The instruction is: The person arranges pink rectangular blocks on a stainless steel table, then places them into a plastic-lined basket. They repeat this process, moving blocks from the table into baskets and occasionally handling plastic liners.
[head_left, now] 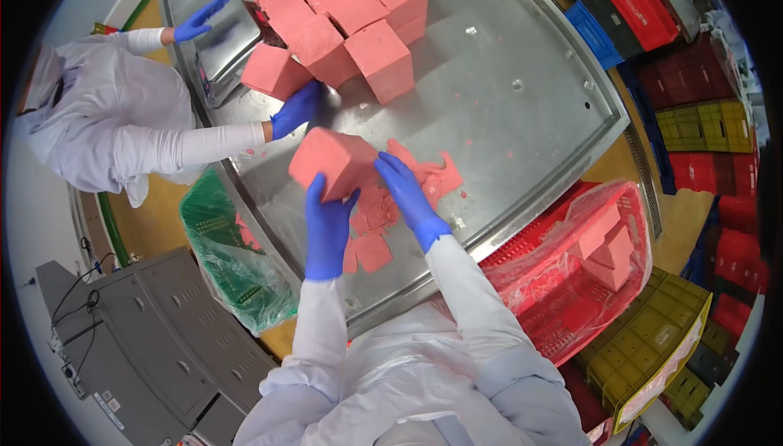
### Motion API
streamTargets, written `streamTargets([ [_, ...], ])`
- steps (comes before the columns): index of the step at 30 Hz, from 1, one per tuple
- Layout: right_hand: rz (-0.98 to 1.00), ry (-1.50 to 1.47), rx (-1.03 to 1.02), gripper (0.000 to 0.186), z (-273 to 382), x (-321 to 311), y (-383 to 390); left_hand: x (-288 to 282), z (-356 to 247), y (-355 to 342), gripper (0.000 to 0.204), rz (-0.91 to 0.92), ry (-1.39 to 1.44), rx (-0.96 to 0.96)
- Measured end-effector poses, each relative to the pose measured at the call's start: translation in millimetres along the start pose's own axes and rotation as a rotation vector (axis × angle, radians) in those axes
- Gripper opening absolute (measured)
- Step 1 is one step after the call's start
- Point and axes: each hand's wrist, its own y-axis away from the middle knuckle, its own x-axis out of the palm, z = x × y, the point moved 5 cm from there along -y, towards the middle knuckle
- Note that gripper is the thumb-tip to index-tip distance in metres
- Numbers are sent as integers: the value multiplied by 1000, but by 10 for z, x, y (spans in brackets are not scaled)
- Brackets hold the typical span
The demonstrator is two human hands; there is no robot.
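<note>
A large pink block (333,160) with squared faces is in front of me above the steel table. My left hand (328,232), in a blue glove, grips its near side with thumb and fingers spread around the lower edge. Against the block's right side lie the fingers of my right hand (410,199), also blue-gloved, so the block sits between both hands. Thin pink trimmings (377,211) are scattered on the table beneath and between my hands. Farther off, a stack of similar pink blocks (355,9) stands on the table.
A co-worker's gloved hand (295,110) is close beyond my block; their other hand (200,19) is by a metal scale-like device (232,58). A green lined crate (232,258) stands left of the steel table (506,128), a red lined crate (546,299) holding pink blocks right.
</note>
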Motion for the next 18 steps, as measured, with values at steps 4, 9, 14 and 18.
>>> streamTargets([
  [4, 32, -11, 132, 44, 220, -246, 317, -63, 64, -1029, 53, -85, -147, 181],
  [9, -181, 67, 101, 35, 509, -944, 1103, 169, -243, -1800, 46, 162, -475, 311],
  [14, -626, 406, -270, 28, 881, -2216, 2000, 158, -36, -1204, 56, -109, -90, 164],
  [18, -1051, 910, -370, 30, 957, -3688, 2278, 322, 756, -386, 61, -134, -239, 50],
])
